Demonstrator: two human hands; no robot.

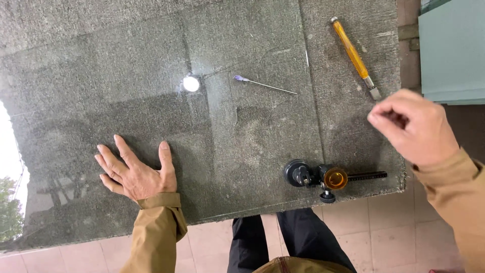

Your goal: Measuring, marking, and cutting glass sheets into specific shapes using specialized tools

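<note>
Hands | left hand (136,174) flat, open on grey felt-covered surface (76,65) under clear glass sheet (237,136) | right hand (417,126) loosely curled, empty, above amber-handled glass cutter (353,53) | black circle-cutter tool (323,178) nearer surface's front edge.

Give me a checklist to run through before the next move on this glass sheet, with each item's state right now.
1. Left hand flat on the glass sheet, fingers spread: ok.
2. Right hand free of tools: cannot tell; its fingers are curled and hide whatever may be inside.
3. Amber-handled cutter within view, lying on the felt table beyond the right hand: ok.
4. Black suction-cup tool resting by the near edge of the table, untouched by either hand: ok.
5. Thin needle with purple hub off the glass: not ok; it lies on the sheet.
6. Score line on the glass: cannot tell; reflections mask the surface.
</note>
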